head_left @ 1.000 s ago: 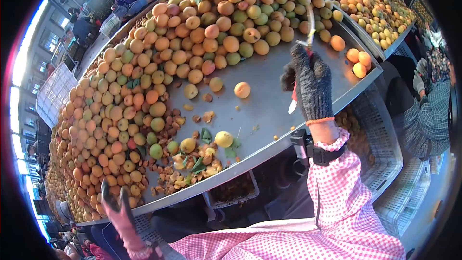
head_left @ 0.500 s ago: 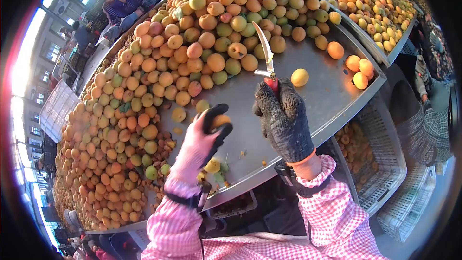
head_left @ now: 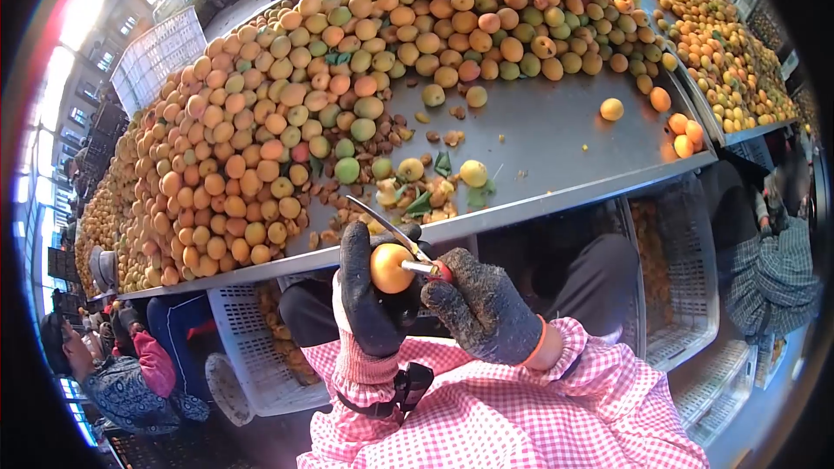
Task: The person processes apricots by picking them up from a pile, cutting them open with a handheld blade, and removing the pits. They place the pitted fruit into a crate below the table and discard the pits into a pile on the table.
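One fruit (head_left: pixel 390 267) in cupped left hand (head_left: pixel 371 311)

The cloth garment (head_left: pixel 521 408) is checked in pink and white, the knitted right-hand glove (head_left: pixel 491 308) is coloured charcoal grey, the held round fruit (head_left: pixel 388 267) yellow-orange.

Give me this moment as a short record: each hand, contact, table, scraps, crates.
Left hand: dark-fingered glove, holding one yellow-orange fruit
Right hand: dark grey glove, gripping a red-handled knife with a curved blade
Contact: knife's short metal prong appears to meet the fruit
Table: metal, heaped with whole fruit
Scraps: near the table's front edge, among leaves
Crates: white, below table level, some holding fruit pieces
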`<act>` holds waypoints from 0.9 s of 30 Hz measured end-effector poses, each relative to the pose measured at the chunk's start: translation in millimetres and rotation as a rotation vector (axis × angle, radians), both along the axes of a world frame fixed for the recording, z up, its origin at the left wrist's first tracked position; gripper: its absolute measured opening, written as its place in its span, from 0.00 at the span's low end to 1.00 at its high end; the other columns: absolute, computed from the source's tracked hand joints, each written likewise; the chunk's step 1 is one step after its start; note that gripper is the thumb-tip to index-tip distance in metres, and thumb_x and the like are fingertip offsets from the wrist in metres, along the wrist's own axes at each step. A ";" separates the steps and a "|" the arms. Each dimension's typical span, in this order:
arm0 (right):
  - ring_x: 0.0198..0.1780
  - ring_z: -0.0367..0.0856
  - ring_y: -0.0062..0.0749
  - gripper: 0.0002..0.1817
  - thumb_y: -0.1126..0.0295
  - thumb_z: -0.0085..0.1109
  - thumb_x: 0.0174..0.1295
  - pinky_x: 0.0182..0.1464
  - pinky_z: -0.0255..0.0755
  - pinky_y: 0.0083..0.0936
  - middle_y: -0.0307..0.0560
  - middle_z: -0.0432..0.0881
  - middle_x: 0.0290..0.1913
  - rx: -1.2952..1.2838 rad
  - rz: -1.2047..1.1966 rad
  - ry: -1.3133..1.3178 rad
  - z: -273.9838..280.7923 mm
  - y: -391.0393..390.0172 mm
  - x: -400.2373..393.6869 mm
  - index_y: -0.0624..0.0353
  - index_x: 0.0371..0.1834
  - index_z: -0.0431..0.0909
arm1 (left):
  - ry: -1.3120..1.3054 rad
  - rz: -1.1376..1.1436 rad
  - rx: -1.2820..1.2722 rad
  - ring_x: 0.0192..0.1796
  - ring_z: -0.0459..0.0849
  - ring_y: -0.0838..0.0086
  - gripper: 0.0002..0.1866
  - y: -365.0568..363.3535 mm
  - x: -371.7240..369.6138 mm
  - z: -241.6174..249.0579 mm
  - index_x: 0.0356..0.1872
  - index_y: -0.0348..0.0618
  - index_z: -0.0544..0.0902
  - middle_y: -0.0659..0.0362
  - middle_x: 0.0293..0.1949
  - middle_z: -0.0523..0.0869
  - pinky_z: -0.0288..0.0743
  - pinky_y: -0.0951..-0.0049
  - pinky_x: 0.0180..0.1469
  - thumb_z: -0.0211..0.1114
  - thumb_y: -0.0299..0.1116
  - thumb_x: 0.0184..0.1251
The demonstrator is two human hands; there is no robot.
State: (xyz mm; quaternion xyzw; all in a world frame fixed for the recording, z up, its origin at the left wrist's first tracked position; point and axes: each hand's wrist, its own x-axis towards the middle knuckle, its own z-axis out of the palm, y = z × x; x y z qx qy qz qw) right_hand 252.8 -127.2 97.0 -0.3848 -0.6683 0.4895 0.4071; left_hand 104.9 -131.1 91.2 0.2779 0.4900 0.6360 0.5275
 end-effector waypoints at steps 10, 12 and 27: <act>0.19 0.76 0.51 0.14 0.63 0.61 0.60 0.19 0.66 0.38 0.54 0.74 0.18 0.316 -0.005 -0.463 34.9 -64.3 -26.4 0.62 0.34 0.69 | -0.086 -0.017 0.153 0.29 0.83 0.71 0.22 -65.9 -26.4 7.6 0.45 0.30 0.76 0.53 0.31 0.84 0.79 0.74 0.33 0.55 0.46 0.70; 0.18 0.75 0.50 0.15 0.62 0.61 0.60 0.18 0.66 0.38 0.54 0.74 0.17 0.426 -0.039 -0.565 35.6 -69.0 -31.7 0.62 0.33 0.69 | 0.179 0.085 0.286 0.27 0.82 0.73 0.23 -65.8 -29.8 -5.8 0.38 0.32 0.78 0.53 0.28 0.83 0.78 0.75 0.31 0.54 0.48 0.70; 0.22 0.74 0.46 0.13 0.62 0.55 0.66 0.25 0.66 0.35 0.52 0.70 0.19 -0.110 0.341 0.333 36.5 -89.1 -35.0 0.62 0.37 0.69 | 0.585 0.497 0.485 0.28 0.82 0.66 0.33 -64.1 -38.2 1.6 0.64 0.36 0.64 0.51 0.28 0.82 0.78 0.71 0.31 0.55 0.52 0.67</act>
